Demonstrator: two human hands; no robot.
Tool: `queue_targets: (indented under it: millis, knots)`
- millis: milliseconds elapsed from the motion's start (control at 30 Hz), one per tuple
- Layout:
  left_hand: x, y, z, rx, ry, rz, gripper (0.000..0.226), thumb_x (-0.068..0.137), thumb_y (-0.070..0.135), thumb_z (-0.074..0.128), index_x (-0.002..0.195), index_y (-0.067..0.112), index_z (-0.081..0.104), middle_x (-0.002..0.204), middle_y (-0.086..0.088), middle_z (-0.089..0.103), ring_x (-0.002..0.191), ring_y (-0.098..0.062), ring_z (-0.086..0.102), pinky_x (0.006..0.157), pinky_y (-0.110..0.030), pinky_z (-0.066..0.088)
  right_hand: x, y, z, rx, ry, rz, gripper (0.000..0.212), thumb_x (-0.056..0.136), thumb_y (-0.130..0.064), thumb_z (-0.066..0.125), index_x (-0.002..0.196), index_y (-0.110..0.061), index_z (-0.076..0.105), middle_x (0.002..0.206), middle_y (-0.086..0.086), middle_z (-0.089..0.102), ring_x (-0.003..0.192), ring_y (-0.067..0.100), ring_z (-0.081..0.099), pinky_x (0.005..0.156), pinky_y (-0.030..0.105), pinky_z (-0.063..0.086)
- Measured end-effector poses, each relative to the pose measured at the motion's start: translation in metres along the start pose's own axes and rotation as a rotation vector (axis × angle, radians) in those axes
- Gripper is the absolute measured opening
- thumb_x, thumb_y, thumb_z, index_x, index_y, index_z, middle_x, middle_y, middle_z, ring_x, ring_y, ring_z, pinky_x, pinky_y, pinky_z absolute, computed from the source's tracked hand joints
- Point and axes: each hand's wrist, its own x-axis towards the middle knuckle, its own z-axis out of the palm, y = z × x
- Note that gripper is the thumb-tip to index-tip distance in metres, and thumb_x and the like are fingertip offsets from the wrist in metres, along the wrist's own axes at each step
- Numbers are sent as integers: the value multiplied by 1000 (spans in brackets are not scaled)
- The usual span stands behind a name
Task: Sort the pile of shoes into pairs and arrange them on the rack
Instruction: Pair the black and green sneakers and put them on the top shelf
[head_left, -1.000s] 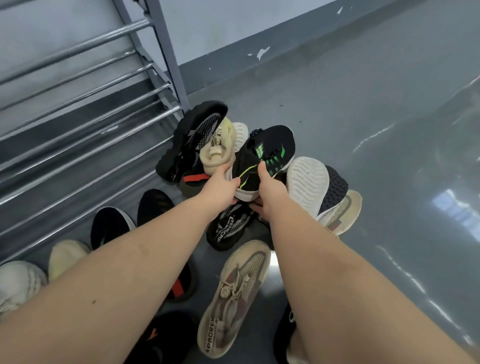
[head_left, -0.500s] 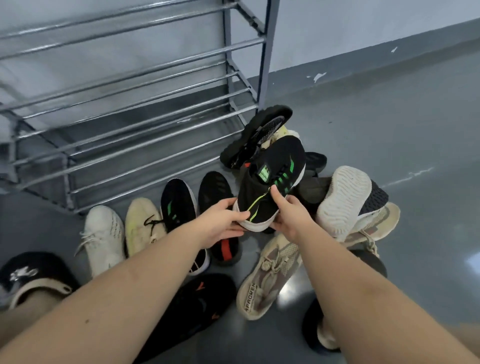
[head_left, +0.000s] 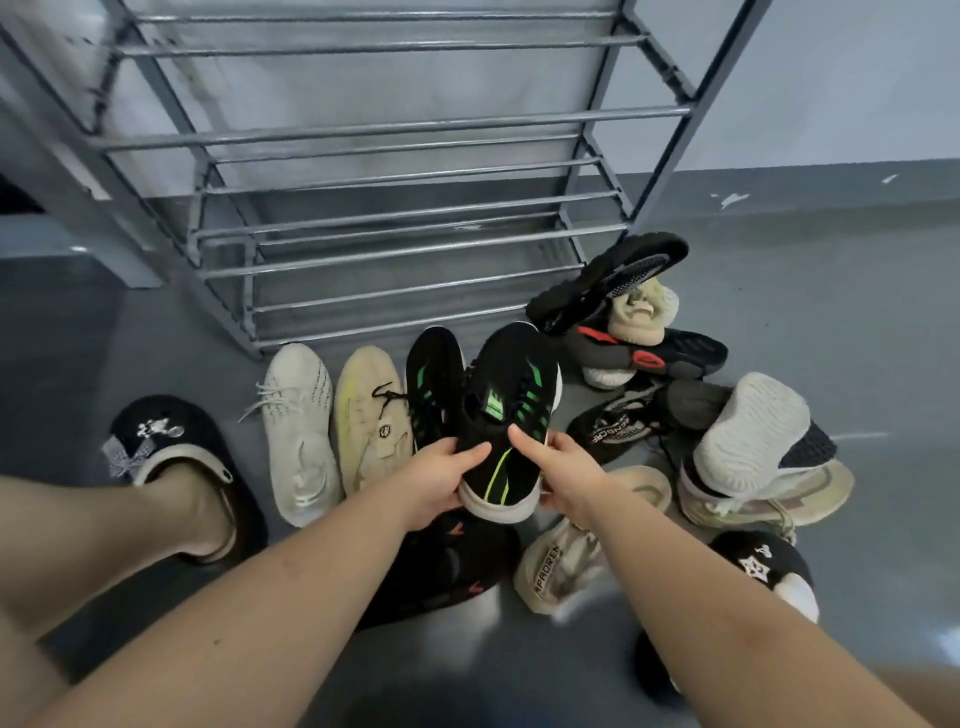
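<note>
A black sneaker with green stripes (head_left: 511, 410) is held above the floor by both hands at its heel end. My left hand (head_left: 441, 480) grips its left side and my right hand (head_left: 563, 467) grips its right side. Its matching black and green sneaker (head_left: 434, 384) lies on the floor just to the left. Further left lie a beige sneaker (head_left: 366, 421) and a white sneaker (head_left: 301, 431). The pile of mixed shoes (head_left: 634, 332) sits to the right. The grey metal shoe rack (head_left: 395, 208) stands behind, its bars bare.
My feet wear black slippers, the left slipper (head_left: 171, 447) at the left and the right slipper (head_left: 763, 566) at the lower right. A black shoe with red marks (head_left: 447, 566) and a beige sneaker (head_left: 561, 561) lie under my arms. Grey floor stretches to the right.
Both hands carried the black and green sneaker from the pile leftward, to beside its match on the floor. The camera view swung left toward the rack.
</note>
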Motion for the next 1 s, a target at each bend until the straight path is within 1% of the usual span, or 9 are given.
queue_targets:
  millis: [100,167,300,433,567,700,800,900,1000]
  knots:
    - [4,-4,-4,-65,39,-15,31,96,26,51,122,10,54,113,-7,65,105,-21,61,78,-28,52,9,0,12,-16,-15,-12,61,78,-28,76,128,-12,46,115,6,66,100,20,65,78,36,54]
    - [10,-6,-7,-62,73,-38,39,94,35,51,125,11,53,122,-7,63,111,-22,59,83,-31,53,16,-2,14,-23,0,-18,63,78,-25,76,131,-12,44,117,7,65,104,23,64,89,42,52]
    - [22,-5,-20,212,190,-113,59,93,55,41,133,14,50,131,-4,56,122,-23,51,106,-37,40,33,-3,10,-43,14,-44,66,78,-18,77,134,-14,43,117,6,65,102,23,65,83,38,53]
    - [33,-15,-33,338,383,-178,50,98,40,41,137,9,45,136,-13,50,123,-30,48,106,-41,40,51,4,2,-64,87,-87,73,77,-10,77,139,-11,38,122,10,62,105,24,63,91,38,51]
    - [51,-29,-23,283,468,-145,51,97,24,46,144,10,32,142,-13,43,126,-33,45,106,-40,38,70,10,-8,-140,139,-137,73,77,-6,76,139,-7,37,122,11,62,103,21,62,86,29,48]
    - [64,-42,-4,202,576,-153,69,91,17,56,149,14,18,152,-9,27,135,-30,35,111,-37,32,85,16,-17,-209,164,-123,77,78,-8,76,142,-6,34,125,12,61,105,21,61,87,28,47]
    - [71,-46,-5,-8,669,-175,65,86,11,62,143,12,31,142,-11,43,127,-31,45,108,-40,37,91,18,-22,-232,149,-89,76,79,-9,75,142,-5,33,126,11,59,109,23,59,88,28,46]
    - [79,-47,-13,-123,666,-247,60,81,20,67,135,8,44,130,-15,54,118,-34,53,103,-43,43,100,19,-30,-243,121,-43,77,77,-12,77,141,-7,36,126,9,60,113,25,60,99,36,47]
    - [94,-55,-18,-151,624,-300,87,57,40,72,135,14,45,132,-12,53,117,-33,52,101,-47,43,105,19,-34,-245,94,-15,82,73,-18,81,142,-11,37,128,8,60,111,25,62,101,41,48]
